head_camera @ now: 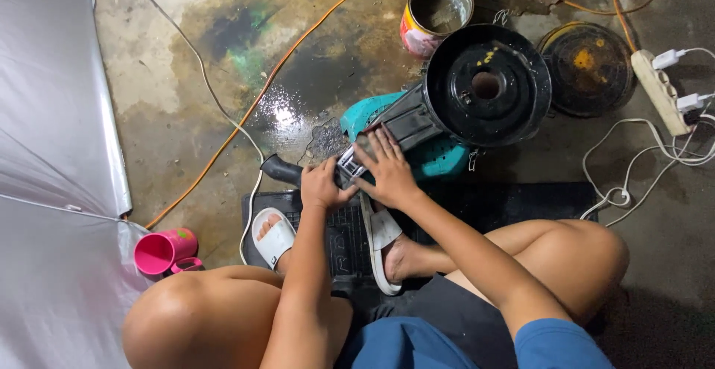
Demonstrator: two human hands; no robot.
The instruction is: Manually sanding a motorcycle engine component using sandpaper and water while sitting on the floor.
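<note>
Machine (447, 108): centre of frame, lying on the wet floor (186, 116); black drum end toward upper right, narrow grey end toward lower left; long axis on that diagonal.
Right hand (387, 172): spread flat over the grey end, grip wide, pressing rather than clasping.
Left hand (322, 185): grip narrow, closed on a small dark part at the machine's tip.
Risk: likely slipping or shock, from water pooled near the orange cable (246, 116) and power strip (659, 90), right edge.
Nearby: tin can (436, 11) upper centre; pink cup (164, 250) lower left.
</note>
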